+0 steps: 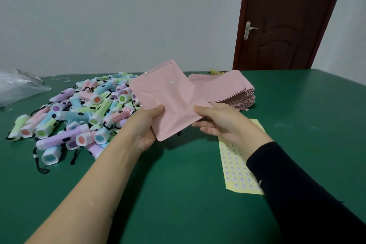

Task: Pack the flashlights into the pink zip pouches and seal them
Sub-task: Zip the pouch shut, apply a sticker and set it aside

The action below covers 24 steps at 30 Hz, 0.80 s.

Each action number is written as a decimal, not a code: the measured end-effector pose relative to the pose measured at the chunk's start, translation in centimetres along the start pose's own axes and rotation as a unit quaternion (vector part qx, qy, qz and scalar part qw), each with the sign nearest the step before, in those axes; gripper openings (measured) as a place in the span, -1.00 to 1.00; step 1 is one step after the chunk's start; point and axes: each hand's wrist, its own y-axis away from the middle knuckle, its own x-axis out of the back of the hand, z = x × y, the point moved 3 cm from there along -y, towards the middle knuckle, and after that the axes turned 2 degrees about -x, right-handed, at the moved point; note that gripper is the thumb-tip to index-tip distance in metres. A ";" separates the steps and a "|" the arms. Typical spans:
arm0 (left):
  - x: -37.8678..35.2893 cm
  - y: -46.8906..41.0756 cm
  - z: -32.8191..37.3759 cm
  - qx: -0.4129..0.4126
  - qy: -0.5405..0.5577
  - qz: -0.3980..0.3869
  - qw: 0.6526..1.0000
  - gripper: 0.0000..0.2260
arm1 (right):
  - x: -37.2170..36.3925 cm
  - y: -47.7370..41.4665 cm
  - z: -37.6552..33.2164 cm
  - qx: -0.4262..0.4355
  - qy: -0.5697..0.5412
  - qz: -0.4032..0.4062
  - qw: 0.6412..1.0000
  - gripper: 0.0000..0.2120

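Step in hand: readying one empty pouch for filling.

The left hand (147, 124) is gripping the lower left edge of a pink zip pouch (170, 101), thumb on top and fingers beneath. The right hand (219, 122) is pinching the pouch's right edge. The pouch is being held tilted above the green table (178, 194) at the centre of the frame, and its end with the round hang hole (172, 80) is pointing toward the upper centre. It is looking flat and unfilled. Whether its mouth is parted cannot be told.

The flashlights (79, 109) are lying heaped at centre left, just beside the left hand, and neither hand is holding one. The stack of spare pouches (227, 89) is lying right of centre, beyond the right hand. A yellow sticker sheet (237, 168) is lying at lower right.

Judgement: the next move is calling for the mouth to be opened. One hand must then let go to fetch a flashlight from the heap.
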 end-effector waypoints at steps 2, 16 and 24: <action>-0.4 0.2 -0.2 0.001 -0.013 -0.037 0.999 -0.69 | 0.0 -0.1 -0.1 0.012 -0.030 0.036 0.999 -0.85; -0.7 0.7 -0.3 -0.034 -0.080 -0.061 0.994 -0.73 | 4.0 0.4 -3.1 0.078 -0.295 0.078 0.949 -0.91; -1.9 0.9 -2.2 0.021 -0.185 -0.124 0.975 -0.79 | 18.7 1.9 -1.7 0.180 -0.161 0.461 0.854 -0.83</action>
